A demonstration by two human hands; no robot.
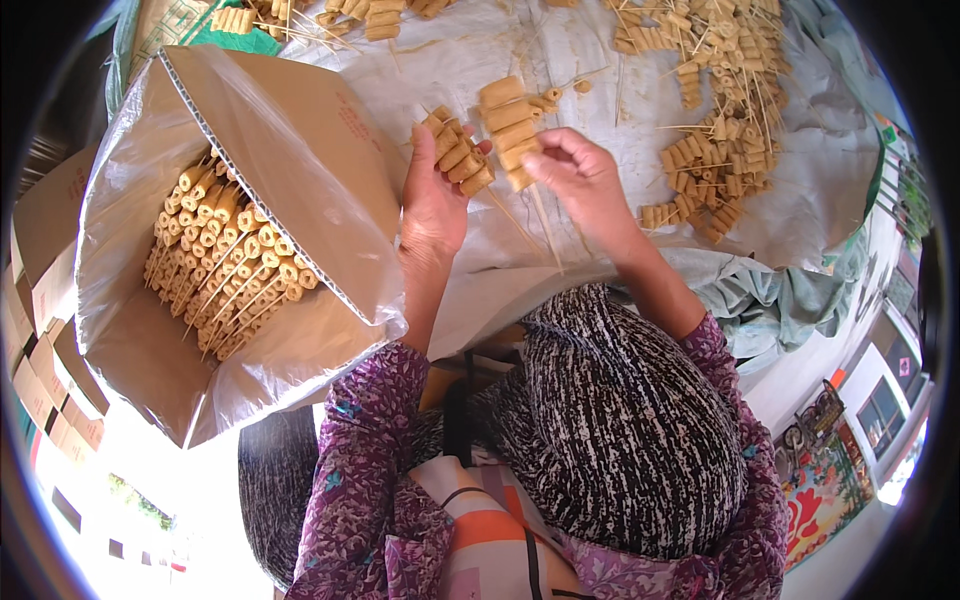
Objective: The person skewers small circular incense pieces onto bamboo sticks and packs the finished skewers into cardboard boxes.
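Two skewers of tan rolls are held above the sheeted table [560, 60]: one skewer [458, 152] pinched in the left hand [432, 200], another [512, 132] in the right hand [580, 180]. Light and likely soft, they are best gripped by the sticks. A lined box [290, 150] is stacked with finished skewers [225, 255].

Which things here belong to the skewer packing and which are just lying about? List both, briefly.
In the work:
- left hand holding a skewer of tan rolls
- right hand holding a second skewer
- plastic-lined cardboard box with stacked skewers
- heap of loose skewers on the white sheet

Lying about:
- flattened cartons
- green cloth
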